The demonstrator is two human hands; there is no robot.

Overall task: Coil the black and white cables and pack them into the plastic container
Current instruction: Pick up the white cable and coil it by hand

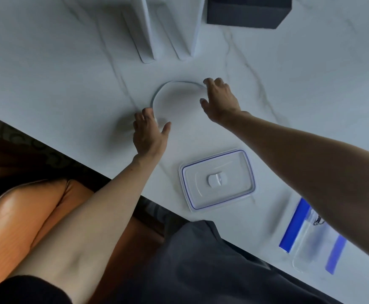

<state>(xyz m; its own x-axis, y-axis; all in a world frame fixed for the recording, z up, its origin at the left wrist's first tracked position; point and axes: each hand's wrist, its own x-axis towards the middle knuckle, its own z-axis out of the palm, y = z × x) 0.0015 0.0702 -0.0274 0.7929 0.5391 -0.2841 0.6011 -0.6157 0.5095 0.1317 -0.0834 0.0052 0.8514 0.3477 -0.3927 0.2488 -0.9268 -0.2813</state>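
Both hands, left [149, 133] and right [221, 99], pinching white cable [170, 85], bowed toward twelve o'clock to start a coil; lid [217, 179] off at six.

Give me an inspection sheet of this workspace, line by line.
Surface: white marble-pattern table.
Job's things: white cable bowed in an arc between both hands; lid flat; container at the near edge, partly under the right forearm.
Clutter: dark box, white boxes at the far side.
Grippers: left hand and right hand on the cable ends.
Cables: black cable, nothing seen.
Surroundings: orange seat.
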